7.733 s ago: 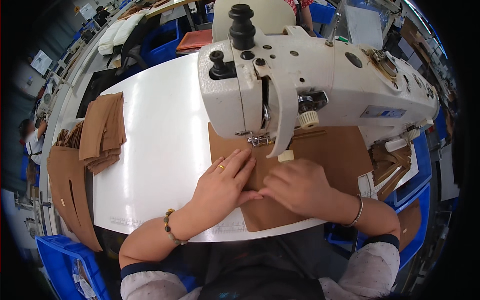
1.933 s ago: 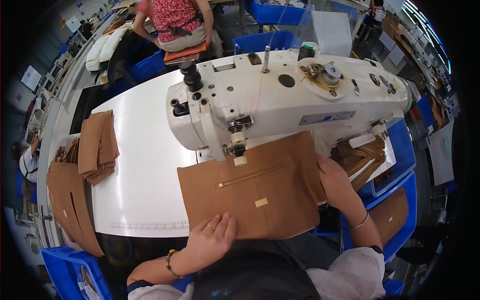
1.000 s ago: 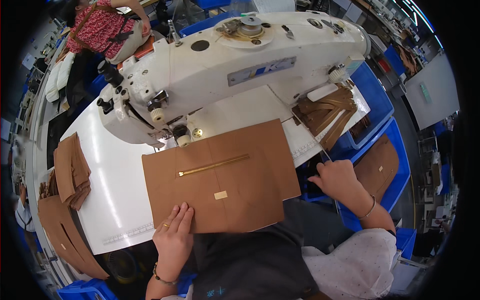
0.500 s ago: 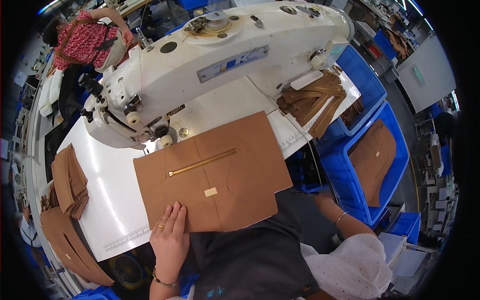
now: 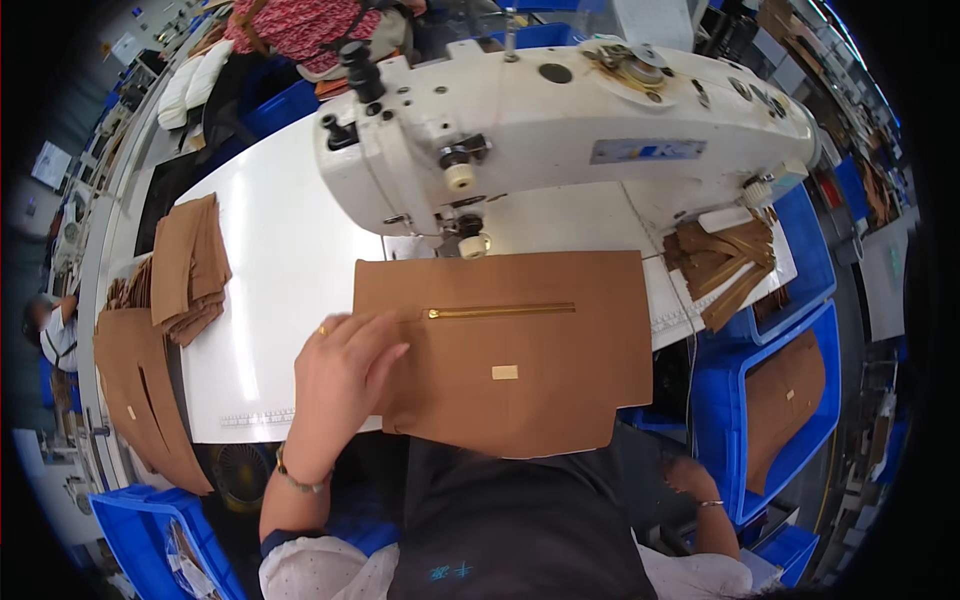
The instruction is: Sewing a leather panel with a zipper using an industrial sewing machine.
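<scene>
A brown fabric panel (image 5: 560, 405) lies below the sewing machine (image 5: 570, 130), its far edge close to the presser area. A gold-toothed zipper (image 5: 500, 312) is set into it, and a small pale label (image 5: 505, 372) sits lower down. Over the panel's left edge is my left hand (image 5: 345, 375), loosely bent, thumb apart from the fingers; whether the fingertips touch the fabric is unclear. My right hand (image 5: 690, 478) is low on the right, beside a blue bin and away from the panel. Shadow and blur hide its fingers.
Stacked brown pieces (image 5: 190, 270) and a slotted brown panel (image 5: 145, 400) lie at left. Brown strips (image 5: 725, 260) rest right of the machine. A blue bin (image 5: 735, 440) at right holds another panel. A blue crate (image 5: 130, 510) stands lower left. Another person (image 5: 300, 30) is beyond the machine.
My left hand has gone from lying flat on the panel's near edge to bent over its left side. The panel now sits squarer to the machine. The whole view has turned.
</scene>
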A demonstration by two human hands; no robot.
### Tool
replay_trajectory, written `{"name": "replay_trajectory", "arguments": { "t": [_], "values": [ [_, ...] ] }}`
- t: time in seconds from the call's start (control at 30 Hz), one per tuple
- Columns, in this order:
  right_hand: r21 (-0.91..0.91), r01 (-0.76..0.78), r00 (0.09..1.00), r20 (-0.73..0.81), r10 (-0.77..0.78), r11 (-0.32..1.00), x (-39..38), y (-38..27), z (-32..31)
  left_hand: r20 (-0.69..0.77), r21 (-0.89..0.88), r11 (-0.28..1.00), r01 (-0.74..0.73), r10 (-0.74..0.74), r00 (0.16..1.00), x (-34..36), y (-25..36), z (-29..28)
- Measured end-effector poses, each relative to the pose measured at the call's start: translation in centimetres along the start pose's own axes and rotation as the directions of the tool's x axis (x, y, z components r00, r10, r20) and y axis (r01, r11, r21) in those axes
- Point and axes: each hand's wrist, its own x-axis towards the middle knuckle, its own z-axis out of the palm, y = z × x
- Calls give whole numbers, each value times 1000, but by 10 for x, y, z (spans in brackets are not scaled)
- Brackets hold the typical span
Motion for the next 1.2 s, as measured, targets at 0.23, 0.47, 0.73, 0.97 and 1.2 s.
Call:
{"name": "replay_trajectory", "arguments": {
  "t": [0.23,0.47,0.73,0.97,1.2],
  "values": [
    [112,234,928,-321,-187,966,-57,-202,-338,-40,-81,997,5,-8,999,57,-45,31],
    [82,576,700,-563,-440,813,18,-295,-393,27,-220,967,131,-129,991,56,-57,43],
    [-558,446,345,-615,-709,700,130,-366,-396,-2,-277,958,71,-74,997,58,-62,50],
    [-787,298,285,-467,-837,541,159,-385,-391,-19,-282,957,60,-68,998,60,-62,51],
    [-671,390,370,-513,-775,630,147,-389,-393,-27,-289,956,52,-62,998,60,-64,51]
  ]
}}
